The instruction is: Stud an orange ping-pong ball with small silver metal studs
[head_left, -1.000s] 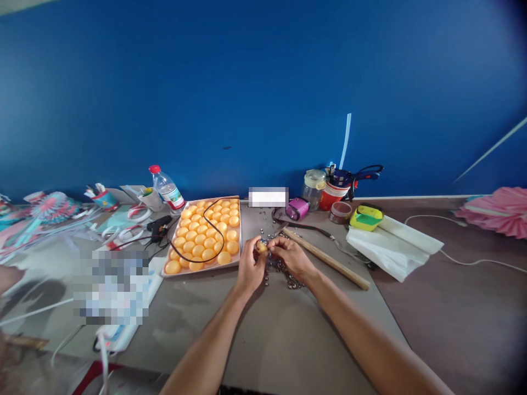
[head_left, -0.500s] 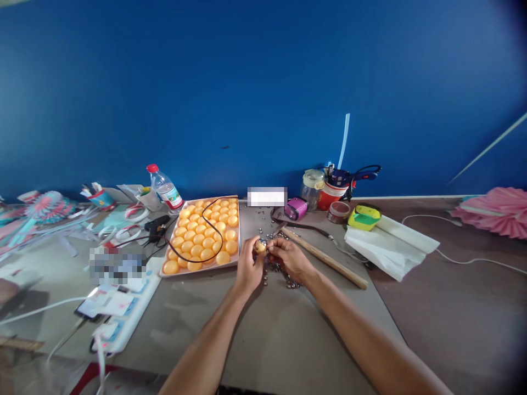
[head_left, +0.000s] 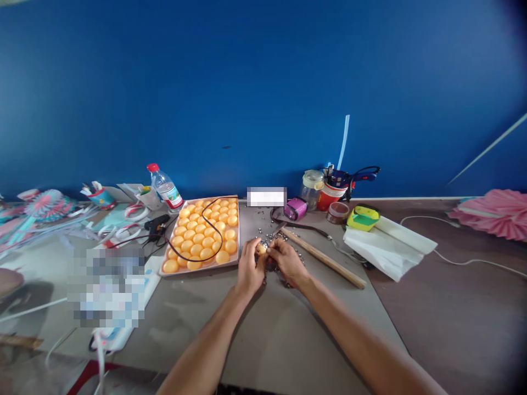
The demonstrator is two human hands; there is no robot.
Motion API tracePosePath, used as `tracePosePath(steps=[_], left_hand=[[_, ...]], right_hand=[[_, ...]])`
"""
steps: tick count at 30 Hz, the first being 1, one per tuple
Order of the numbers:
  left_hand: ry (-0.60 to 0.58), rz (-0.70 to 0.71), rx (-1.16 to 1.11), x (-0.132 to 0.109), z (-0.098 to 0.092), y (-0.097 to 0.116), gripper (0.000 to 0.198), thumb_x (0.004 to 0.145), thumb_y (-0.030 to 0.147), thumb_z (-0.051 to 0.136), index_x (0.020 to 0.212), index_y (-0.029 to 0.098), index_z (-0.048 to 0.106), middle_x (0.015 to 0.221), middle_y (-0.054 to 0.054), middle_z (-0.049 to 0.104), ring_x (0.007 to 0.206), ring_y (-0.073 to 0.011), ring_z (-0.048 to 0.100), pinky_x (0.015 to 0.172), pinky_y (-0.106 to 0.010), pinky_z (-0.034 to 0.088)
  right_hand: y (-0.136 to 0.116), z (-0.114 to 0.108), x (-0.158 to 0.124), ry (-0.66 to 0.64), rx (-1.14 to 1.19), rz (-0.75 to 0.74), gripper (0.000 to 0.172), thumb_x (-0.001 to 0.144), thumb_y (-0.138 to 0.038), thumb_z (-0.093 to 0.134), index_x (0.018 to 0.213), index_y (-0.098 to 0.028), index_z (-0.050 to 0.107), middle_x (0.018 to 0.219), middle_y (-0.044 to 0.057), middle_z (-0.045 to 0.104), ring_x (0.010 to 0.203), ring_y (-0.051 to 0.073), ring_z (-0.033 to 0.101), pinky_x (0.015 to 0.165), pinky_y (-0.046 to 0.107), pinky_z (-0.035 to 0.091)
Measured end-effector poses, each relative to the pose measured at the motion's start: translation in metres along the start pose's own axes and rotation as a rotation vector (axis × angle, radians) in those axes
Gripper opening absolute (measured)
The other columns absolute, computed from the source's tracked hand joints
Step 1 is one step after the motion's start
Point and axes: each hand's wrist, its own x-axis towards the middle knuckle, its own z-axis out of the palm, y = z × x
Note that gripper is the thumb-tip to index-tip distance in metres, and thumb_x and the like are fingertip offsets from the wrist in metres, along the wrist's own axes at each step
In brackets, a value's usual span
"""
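A small yellow ball (head_left: 261,249), with shiny silver on its upper side, is held in the fingers of my left hand (head_left: 249,265). From the other side my right hand (head_left: 286,260) meets it, thumb and fingers pinched together at the ball's edge. Whatever is in that pinch is too small to make out. Around and under both hands lie many small shiny metal pieces (head_left: 287,283), partly hidden by my fingers. Just right of my right hand lies a hammer (head_left: 325,259) with a wooden handle. Left of my hands, a shallow tray (head_left: 239,225) holds rows of orange balls (head_left: 208,241).
A dark cord (head_left: 223,240) crosses the tray. Behind my hands are a purple object (head_left: 295,208), a lidded jar (head_left: 312,189) and a red cup (head_left: 330,196). White sheeting (head_left: 387,247) lies at right. At left stand a bottle (head_left: 168,192) and a power strip (head_left: 123,334).
Both hands stay at nearly the same spot. My right hand has shifted slightly left and closer round the ball. The ball remains in my left fingers.
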Motion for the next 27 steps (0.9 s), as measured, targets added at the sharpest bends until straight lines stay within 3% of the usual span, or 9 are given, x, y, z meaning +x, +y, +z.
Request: tracePosePath(steps=[6,9,12,17,22,27], left_hand=[[-0.015,-0.145,-0.135,0.003,-0.001,-0.003,0.037,0.083,0.038,0.054,0.113,0.017,0.051,0.104,-0.010,0.059,0.091,-0.0192,0.057,0.080,-0.033,0.048],[-0.005,-0.217,-0.231,0.005,-0.001,-0.007,0.041,0.081,0.040,0.056,0.114,0.017,0.051,0.102,-0.009,0.059,0.087,-0.0183,0.059,0.077,-0.032,0.049],[-0.005,-0.218,-0.229,0.005,-0.001,-0.009,0.038,0.082,0.036,0.055,0.114,0.017,0.051,0.106,-0.010,0.058,0.092,-0.0184,0.058,0.081,-0.032,0.049],[-0.039,-0.161,-0.169,0.004,-0.001,-0.007,0.035,0.084,0.029,0.051,0.117,0.018,0.049,0.109,-0.009,0.056,0.094,-0.0172,0.058,0.080,-0.030,0.049],[-0.032,-0.092,-0.063,0.003,0.000,-0.005,0.034,0.082,0.024,0.052,0.116,0.017,0.050,0.109,-0.010,0.057,0.097,-0.0189,0.057,0.083,-0.033,0.048],[-0.018,-0.054,-0.026,0.003,-0.001,-0.002,0.034,0.082,0.023,0.052,0.116,0.018,0.050,0.107,-0.010,0.058,0.098,-0.0199,0.056,0.084,-0.034,0.047]], right_hand=[[-0.017,-0.008,0.006,-0.055,-0.144,-0.055,0.019,0.067,-0.036,0.059,0.069,-0.020,0.049,0.057,-0.006,0.048,0.049,0.009,0.044,0.052,0.023,0.036],[-0.025,-0.019,0.010,-0.039,-0.466,-0.260,0.013,0.075,-0.032,0.052,0.070,-0.019,0.053,0.062,-0.002,0.052,0.058,0.012,0.048,0.059,0.026,0.038],[-0.023,-0.027,0.011,0.040,-0.882,-0.442,0.009,0.077,-0.024,0.052,0.079,-0.018,0.059,0.080,0.005,0.060,0.079,0.017,0.054,0.074,0.030,0.039],[-0.015,-0.027,0.004,0.027,-1.424,-0.379,0.024,0.079,-0.030,0.056,0.099,-0.018,0.061,0.103,0.012,0.060,0.102,0.025,0.050,0.084,0.035,0.033],[-0.012,-0.025,0.004,0.019,-1.511,-0.363,0.013,0.082,-0.023,0.050,0.085,-0.018,0.062,0.095,0.009,0.063,0.096,0.022,0.053,0.079,0.032,0.030],[-0.008,-0.028,0.007,0.083,-1.432,-0.439,0.018,0.085,-0.017,0.043,0.078,-0.017,0.060,0.085,0.007,0.064,0.084,0.017,0.054,0.077,0.030,0.026]])
